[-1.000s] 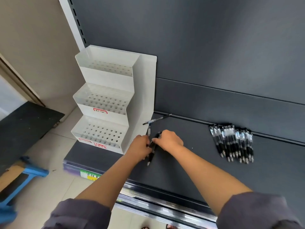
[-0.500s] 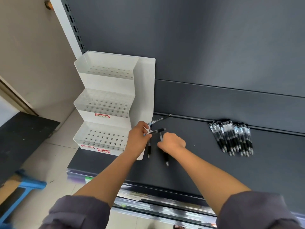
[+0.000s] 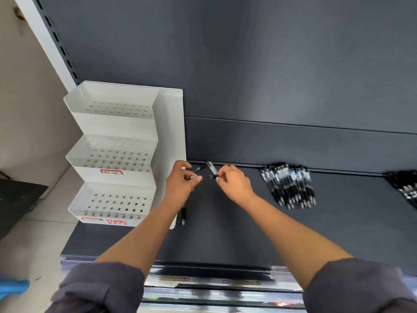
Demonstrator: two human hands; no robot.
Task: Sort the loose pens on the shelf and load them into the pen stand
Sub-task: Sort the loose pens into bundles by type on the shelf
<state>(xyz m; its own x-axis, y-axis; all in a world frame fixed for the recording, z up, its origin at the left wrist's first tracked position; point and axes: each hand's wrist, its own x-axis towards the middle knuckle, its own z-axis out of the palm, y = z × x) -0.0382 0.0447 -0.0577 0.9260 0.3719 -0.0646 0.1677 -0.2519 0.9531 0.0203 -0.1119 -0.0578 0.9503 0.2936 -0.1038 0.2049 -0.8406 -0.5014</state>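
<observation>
A white three-tier pen stand [image 3: 112, 159] with rows of holes stands at the left end of the dark shelf [image 3: 237, 233]; its tiers hold no pens. My left hand [image 3: 180, 184] pinches a black pen [image 3: 203, 177] that lies level between both hands. My right hand [image 3: 234, 182] pinches a second pen [image 3: 212, 168] with a clear barrel, tilted up and to the left. Another black pen [image 3: 183, 215] lies on the shelf by the stand's right wall, partly behind my left wrist. A row of several black pens [image 3: 288, 186] lies to the right.
More black pens [image 3: 408, 190] lie at the far right edge of the shelf. The shelf's back panel rises close behind my hands. A shiny price rail [image 3: 214, 281] runs along the front edge. Left of the shelf are floor tiles and a blue object [image 3: 13, 288].
Both hands have risen off the shelf and back toward the rear panel, each with a pen. One pen stayed lying by the stand.
</observation>
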